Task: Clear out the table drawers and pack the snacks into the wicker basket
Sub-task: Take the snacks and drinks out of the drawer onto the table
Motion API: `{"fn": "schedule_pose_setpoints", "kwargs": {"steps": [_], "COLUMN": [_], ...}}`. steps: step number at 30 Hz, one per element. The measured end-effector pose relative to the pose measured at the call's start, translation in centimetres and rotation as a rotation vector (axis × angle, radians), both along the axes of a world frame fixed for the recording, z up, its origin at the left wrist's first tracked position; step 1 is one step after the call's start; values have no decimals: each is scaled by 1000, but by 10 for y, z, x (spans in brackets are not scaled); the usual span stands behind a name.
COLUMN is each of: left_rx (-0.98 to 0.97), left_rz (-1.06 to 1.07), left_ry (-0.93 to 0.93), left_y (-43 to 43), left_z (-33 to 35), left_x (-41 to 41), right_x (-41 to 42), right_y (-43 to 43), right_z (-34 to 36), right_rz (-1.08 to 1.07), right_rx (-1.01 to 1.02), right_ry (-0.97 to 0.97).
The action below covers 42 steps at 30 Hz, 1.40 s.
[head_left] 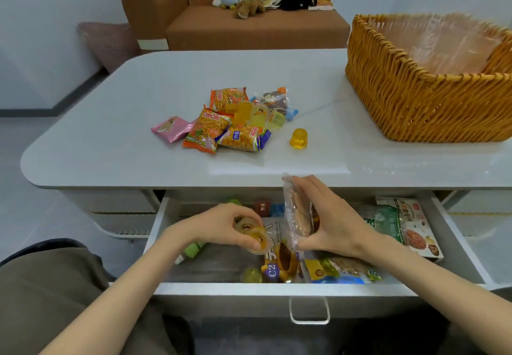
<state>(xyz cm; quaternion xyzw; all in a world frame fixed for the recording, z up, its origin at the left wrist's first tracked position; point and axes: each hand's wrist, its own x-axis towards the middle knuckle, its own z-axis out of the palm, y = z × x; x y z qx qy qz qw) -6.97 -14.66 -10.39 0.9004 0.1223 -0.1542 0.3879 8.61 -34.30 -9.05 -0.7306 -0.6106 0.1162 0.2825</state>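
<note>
Grips likely light, slippery yellow jelly cups [256, 236] in left hand [221, 227], pinches soft, crushable clear-wrapped brown pastry [299, 216] by its sides in right hand [332, 221], over open white drawer [277, 289].

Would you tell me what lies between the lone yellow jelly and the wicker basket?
Nothing: bare tabletop separates jelly and basket, per the head view.

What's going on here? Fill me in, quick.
A person is emptying the open drawer. The left hand grips small jelly cups and the right hand holds a clear-wrapped pastry, both above the drawer, where more snacks lie. A pile of snack packets and a loose yellow jelly sit on the table. No snacks show inside the wicker basket.
</note>
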Motion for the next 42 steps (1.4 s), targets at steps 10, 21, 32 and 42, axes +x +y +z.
{"fn": "schedule_pose_setpoints", "kwargs": {"steps": [10, 21, 32, 42], "left_rx": [-190, -77, -125, 27], "left_rz": [440, 655, 724, 661], "left_ry": [-388, -531, -520, -513], "left_y": [19, 54, 63, 57], "left_z": [77, 61, 40, 30], "left_x": [-13, -9, 2, 15], "right_x": [0, -7, 31, 19], "right_y": [26, 80, 89, 119], "right_z": [44, 61, 7, 32], "right_rz": [-198, -282, -349, -181], "right_rx": [183, -29, 181, 144], "right_ry": [239, -227, -669, 74]}}
